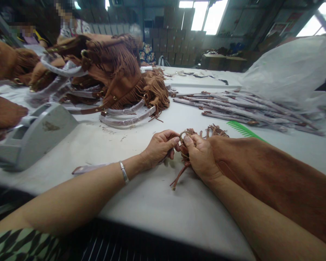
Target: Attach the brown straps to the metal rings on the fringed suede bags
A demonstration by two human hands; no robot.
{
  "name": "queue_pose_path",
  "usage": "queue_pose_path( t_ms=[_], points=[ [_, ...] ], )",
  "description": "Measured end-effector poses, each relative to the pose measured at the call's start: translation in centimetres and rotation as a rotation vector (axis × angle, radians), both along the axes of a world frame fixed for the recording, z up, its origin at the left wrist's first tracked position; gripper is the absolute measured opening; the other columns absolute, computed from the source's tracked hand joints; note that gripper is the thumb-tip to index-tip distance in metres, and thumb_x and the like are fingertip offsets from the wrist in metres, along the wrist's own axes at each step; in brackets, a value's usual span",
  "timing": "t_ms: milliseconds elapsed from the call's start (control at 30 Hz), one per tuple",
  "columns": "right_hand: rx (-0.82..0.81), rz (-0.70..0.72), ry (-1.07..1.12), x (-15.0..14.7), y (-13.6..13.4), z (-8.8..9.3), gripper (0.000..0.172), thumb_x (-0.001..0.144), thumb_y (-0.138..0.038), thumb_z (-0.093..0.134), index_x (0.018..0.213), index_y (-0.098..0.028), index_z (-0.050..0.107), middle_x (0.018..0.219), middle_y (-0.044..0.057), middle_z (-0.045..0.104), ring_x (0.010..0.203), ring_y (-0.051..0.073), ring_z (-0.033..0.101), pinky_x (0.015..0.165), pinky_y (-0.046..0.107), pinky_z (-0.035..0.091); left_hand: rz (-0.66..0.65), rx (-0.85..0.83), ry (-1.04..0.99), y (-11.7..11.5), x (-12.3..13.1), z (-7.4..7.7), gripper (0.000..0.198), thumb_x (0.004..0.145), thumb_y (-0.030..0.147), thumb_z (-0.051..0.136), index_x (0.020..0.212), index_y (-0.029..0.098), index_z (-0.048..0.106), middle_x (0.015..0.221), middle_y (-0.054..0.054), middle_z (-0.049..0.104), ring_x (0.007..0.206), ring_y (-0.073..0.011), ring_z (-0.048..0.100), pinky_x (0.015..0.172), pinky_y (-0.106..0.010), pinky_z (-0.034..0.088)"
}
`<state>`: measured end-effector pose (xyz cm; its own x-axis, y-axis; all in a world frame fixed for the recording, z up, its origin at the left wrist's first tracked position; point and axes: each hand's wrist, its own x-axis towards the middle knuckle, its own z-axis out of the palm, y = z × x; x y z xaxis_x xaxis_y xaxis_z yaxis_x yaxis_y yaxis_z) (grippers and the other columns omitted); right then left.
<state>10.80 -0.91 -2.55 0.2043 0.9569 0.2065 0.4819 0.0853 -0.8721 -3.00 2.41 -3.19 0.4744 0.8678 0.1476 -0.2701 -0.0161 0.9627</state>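
My left hand (161,146) is closed, thumb and fingers pinched at the end of a plastic-wrapped strap (89,168) that passes behind my forearm. My right hand (202,156) grips a brass-coloured metal ring (183,134) at the edge of a brown suede bag (263,170). The fingertips of both hands meet at this ring, and the strap end between them is mostly hidden. A thin brown cord with knotted ends (179,177) hangs below my right hand. The bag lies on its side under my right forearm, its fringe showing beyond the hand.
A green comb (246,131) lies behind the bag. Several wrapped straps (239,107) are piled at the back right beside a clear plastic sheet (290,69). Fringed brown bags (119,79) are heaped at the left, behind a grey tape dispenser (35,134). People sit across the white table (141,203).
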Motion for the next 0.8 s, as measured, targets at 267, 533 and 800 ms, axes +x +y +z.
queue_pose_path(
  t_ms=[267,533,800],
  points=[
    [0.053,0.012,-0.161,0.3,0.0,-0.2,0.035,0.086,-0.048,0.046,0.074,-0.016,0.051,0.061,0.003,0.058,0.051,0.013,0.051,0.046,0.022,0.039,-0.051,0.114,0.134,0.6,-1.2,0.1,0.031,0.079,0.037,0.06,0.089,0.009,0.056,0.061,0.0,0.053,0.037,-0.0035,0.043,0.035,-0.014,0.03],
    [0.099,0.013,-0.317,0.3,0.1,-0.4,0.034,0.088,-0.045,0.042,0.074,-0.016,0.053,0.061,0.003,0.056,0.056,0.014,0.053,0.049,0.023,0.036,-0.071,0.156,0.189,0.6,-1.6,0.2,0.028,0.081,0.035,0.056,0.089,0.008,0.056,0.058,0.001,0.051,0.035,-0.0031,0.039,0.034,-0.015,0.028],
    [0.111,-0.029,-0.484,0.1,0.1,-0.2,0.033,0.087,-0.041,0.04,0.072,-0.016,0.053,0.067,0.005,0.058,0.058,0.014,0.051,0.054,0.025,0.035,-0.042,0.134,0.254,0.3,-1.8,0.5,0.023,0.08,0.03,0.054,0.085,0.008,0.055,0.056,0.002,0.05,0.034,-0.0032,0.039,0.033,-0.014,0.026]
  ],
)
